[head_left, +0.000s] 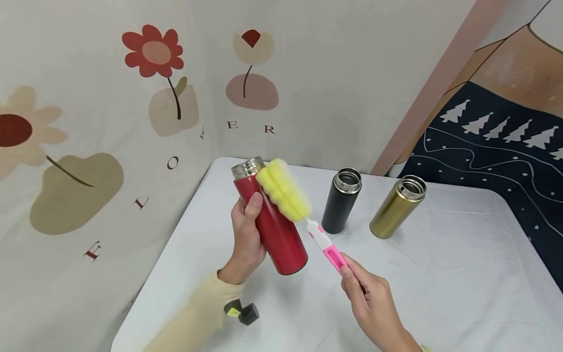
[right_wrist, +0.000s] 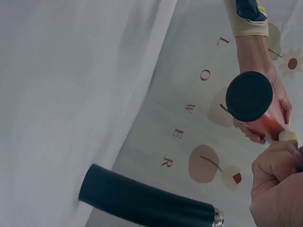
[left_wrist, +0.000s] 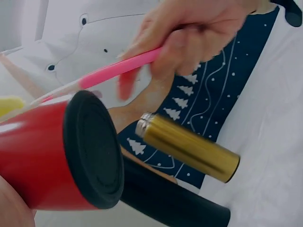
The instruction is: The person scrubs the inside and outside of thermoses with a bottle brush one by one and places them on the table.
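Fingers (head_left: pixel 357 265) of the right hand (head_left: pixel 376 303) curl around the pink-handled brush (head_left: pixel 320 235); those of the left hand (head_left: pixel 249 230) wrap the tilted red bottle (head_left: pixel 276 232), raised over the table (head_left: pixel 448 278). A slack grip could drop it; a wide brush swing might topple the black bottle (head_left: pixel 340 203) or gold bottle (head_left: pixel 396 210) beyond.

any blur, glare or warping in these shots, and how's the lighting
Head view: bright, fairly even light, with a soft shadow on the table below the red bottle; left wrist view: the right hand and brush look slightly blurred, and pale glare sits on the red bottle; right wrist view: dimmer, and the black bottle looks bowed, probably lens distortion.
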The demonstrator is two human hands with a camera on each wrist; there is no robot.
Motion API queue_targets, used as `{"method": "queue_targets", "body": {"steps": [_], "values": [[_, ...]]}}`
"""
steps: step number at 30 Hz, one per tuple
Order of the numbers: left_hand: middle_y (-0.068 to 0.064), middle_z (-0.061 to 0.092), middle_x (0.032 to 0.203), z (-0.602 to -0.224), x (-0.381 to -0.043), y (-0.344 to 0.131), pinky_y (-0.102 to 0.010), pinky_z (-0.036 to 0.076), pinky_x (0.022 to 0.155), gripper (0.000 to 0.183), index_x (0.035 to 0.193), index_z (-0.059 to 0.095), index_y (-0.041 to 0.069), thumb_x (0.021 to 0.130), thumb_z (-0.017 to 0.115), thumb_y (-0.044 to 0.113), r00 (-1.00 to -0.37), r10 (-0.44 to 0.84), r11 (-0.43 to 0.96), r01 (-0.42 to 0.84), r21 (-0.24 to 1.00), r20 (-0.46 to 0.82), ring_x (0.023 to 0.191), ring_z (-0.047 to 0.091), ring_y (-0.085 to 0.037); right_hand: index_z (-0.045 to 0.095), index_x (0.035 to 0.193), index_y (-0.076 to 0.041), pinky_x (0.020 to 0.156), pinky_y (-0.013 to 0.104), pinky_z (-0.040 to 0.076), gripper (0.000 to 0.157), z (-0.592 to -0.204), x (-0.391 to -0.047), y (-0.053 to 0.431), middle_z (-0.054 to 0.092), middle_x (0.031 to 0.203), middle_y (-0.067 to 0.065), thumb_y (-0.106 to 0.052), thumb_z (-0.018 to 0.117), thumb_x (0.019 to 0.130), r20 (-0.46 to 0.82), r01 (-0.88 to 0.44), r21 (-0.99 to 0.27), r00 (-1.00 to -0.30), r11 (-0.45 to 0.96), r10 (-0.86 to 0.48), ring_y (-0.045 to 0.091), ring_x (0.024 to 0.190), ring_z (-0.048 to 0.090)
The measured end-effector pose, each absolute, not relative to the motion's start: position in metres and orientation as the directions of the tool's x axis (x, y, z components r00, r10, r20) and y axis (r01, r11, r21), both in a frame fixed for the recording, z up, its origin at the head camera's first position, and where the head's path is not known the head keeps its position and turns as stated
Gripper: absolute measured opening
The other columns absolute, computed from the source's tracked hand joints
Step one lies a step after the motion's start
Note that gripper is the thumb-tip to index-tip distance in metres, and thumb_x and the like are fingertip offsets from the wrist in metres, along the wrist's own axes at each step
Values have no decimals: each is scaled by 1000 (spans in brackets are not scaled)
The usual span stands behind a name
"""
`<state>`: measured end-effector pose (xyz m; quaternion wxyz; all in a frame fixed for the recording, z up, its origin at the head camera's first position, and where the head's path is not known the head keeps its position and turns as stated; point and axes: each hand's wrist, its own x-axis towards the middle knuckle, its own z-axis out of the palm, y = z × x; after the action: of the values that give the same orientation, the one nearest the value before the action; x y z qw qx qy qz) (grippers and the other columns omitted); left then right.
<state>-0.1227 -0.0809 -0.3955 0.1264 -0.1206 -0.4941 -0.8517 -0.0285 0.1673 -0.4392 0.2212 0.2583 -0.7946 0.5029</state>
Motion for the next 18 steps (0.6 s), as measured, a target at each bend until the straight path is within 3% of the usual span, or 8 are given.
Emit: {"method": "queue_targets", "body": {"steps": [5,11,18], "values": [[-14,63,122,-395,-122,-74,-41,66,79,48,145,47,12,101,53,29,-929,-59,-473,349,809,366,94,74,-26,71,125,-8,43,13,34,35,-428,-32,157,51,76,-12,16,64,100,547,-574,-717,-815,396,-192,-3,58,40],[-13,60,131,-391,-127,-74,-38,64,84,54,149,46,12,99,64,25,-882,-128,-474,456,753,453,109,67,-26,69,110,-18,42,18,31,20,-425,-20,156,38,74,-22,1,61,109,369,-432,-777,-902,458,-224,-6,57,30],[-15,61,124,-383,-138,-94,-38,64,86,52,149,46,8,103,55,29,-856,-251,-403,518,755,453,105,68,-26,60,96,-24,46,16,31,26,-441,-9,173,33,72,-26,-3,58,111,290,-421,-758,-902,497,-321,-8,58,29]]}}
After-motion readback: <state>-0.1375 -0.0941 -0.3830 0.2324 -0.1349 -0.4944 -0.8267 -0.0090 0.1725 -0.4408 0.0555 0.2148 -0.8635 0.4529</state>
